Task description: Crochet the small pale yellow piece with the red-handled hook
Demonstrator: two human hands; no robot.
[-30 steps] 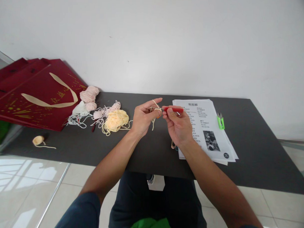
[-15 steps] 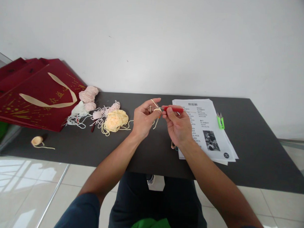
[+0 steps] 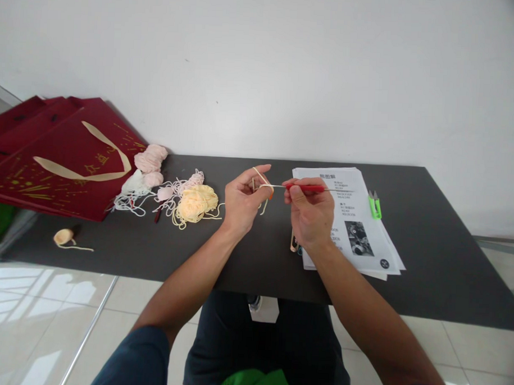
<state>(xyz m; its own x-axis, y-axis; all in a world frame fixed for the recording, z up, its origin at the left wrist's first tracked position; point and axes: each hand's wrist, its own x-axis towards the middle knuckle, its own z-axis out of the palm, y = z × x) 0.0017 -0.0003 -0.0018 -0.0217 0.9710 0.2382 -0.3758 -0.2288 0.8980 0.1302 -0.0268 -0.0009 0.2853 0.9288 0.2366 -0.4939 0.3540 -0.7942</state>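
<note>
Above the middle of the table, my left hand (image 3: 245, 200) pinches a small piece of cream yarn work (image 3: 265, 189), with a strand looped over its raised index finger. A short yarn tail hangs below the fingers, and a bit of orange shows beside them. My right hand (image 3: 311, 208) grips a crochet hook (image 3: 305, 188) by its red handle. The hook's thin metal shaft points left and reaches the yarn at my left fingertips. To the left of my left hand lies a ball of pale yellow yarn (image 3: 197, 203), with loose strands around it.
Printed sheets (image 3: 345, 179) lie under and beyond my right hand, with green thread snips (image 3: 374, 205) at their edge. Pink yarn (image 3: 151, 158) and white yarn (image 3: 133, 187) rest against dark red paper bags (image 3: 72, 163). A small cream crocheted piece (image 3: 64, 237) sits at the table's front left.
My right hand has moved right with the crochet hook, away from my left hand, so more of the metal shaft shows. My left hand has stayed nearly in place.
</note>
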